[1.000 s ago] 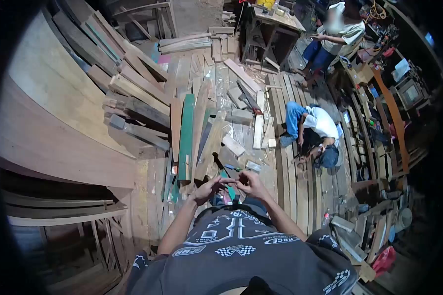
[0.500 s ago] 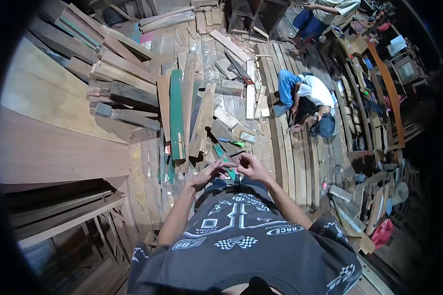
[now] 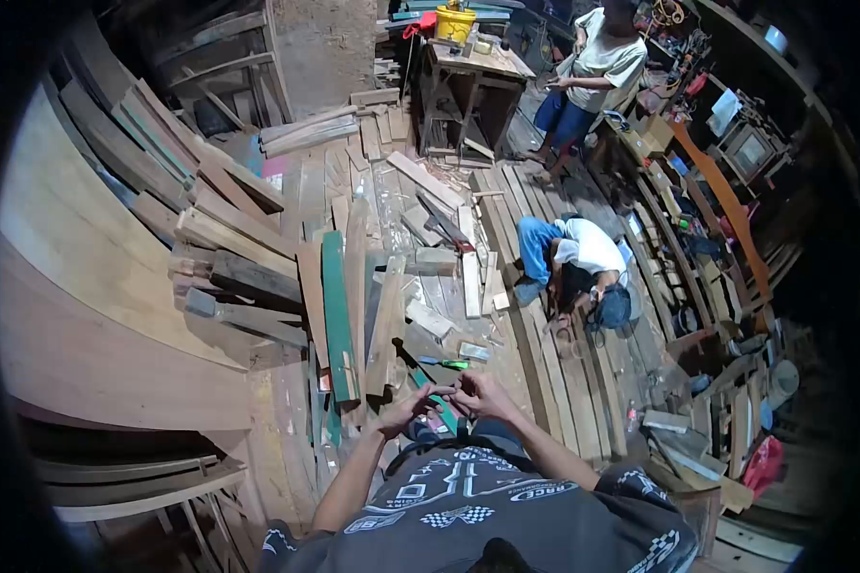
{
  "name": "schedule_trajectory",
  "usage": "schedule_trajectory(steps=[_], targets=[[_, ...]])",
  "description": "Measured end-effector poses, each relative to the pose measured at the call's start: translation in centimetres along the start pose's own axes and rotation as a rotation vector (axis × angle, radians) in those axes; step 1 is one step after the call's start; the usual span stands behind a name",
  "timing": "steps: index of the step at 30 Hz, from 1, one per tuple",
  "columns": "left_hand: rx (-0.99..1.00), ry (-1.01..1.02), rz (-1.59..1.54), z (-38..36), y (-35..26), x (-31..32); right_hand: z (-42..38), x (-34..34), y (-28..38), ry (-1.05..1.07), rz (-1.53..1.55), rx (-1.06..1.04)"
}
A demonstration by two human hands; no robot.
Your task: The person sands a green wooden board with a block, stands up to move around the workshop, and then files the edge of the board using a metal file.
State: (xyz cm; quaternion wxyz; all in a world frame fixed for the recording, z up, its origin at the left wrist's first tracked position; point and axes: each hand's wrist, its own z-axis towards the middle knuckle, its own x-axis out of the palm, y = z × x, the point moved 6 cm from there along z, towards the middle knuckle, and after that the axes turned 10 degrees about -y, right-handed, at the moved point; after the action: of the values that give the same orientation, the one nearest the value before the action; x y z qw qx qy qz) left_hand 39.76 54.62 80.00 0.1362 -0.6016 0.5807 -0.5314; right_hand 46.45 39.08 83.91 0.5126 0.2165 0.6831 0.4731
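Note:
My left hand (image 3: 408, 412) is held in front of my body with its fingers stretched toward the right hand. My right hand (image 3: 483, 393) is closed in a pinch at the left fingertips. Whatever sits between the fingers, if anything, is too small to make out. Below and around the hands lie a green strip of wood (image 3: 437, 399) and a tool with a bright green part (image 3: 454, 364). Beyond them is a small pale block (image 3: 474, 351). Left of the hands, a long green-painted board (image 3: 336, 315) leans beside a bare wooden board (image 3: 386, 325).
A person in a white shirt (image 3: 592, 246) crouches on long planks (image 3: 583, 392) at the right. Another person (image 3: 602, 67) stands farther back near a wooden stand (image 3: 468, 100) bearing a yellow bucket (image 3: 455, 25). Stacked timber (image 3: 248, 229) and a curved panel (image 3: 115, 315) fill the left side.
The view has tilted up, so the hands sit lower and more of the room's back shows. The hands stay together, fingertips meeting. The standing person shows more fully.

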Motion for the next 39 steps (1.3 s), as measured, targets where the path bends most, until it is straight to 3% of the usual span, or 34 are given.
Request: schedule_trajectory(steps=[6, 13, 20, 27, 31, 34, 39], targets=[[0.063, 0.004, 0.096, 0.1, -0.6, -0.2, 0.4, 0.3, -0.6, -0.022, 0.028, -0.056], [0.125, -0.045, 0.098, -1.1, -1.5, -0.2, 0.7, 0.9, 1.1, -0.015, -0.144, -0.115], [0.101, -0.068, 0.044, -1.5, -0.6, -1.0, 0.5, 0.9, 2.3, -0.096, -0.035, -0.194], [0.186, -0.082, 0.071, -2.1, -1.8, 0.0, 0.7, 0.8, 2.1, -0.011, 0.024, -0.115], [0.185, -0.085, 0.146, -2.2, -2.8, 0.7, 0.6, 1.5, -1.3, 0.056, 0.25, 0.099], [0.158, -0.089, 0.148, -2.2, -2.6, 1.1, 0.3, 1.9, -2.1, 0.086, 0.417, 0.114], [0.148, -0.07, 0.17, -2.1, -2.9, 1.7, -0.4, 1.7, -2.6, 0.157, 0.406, 0.19]])
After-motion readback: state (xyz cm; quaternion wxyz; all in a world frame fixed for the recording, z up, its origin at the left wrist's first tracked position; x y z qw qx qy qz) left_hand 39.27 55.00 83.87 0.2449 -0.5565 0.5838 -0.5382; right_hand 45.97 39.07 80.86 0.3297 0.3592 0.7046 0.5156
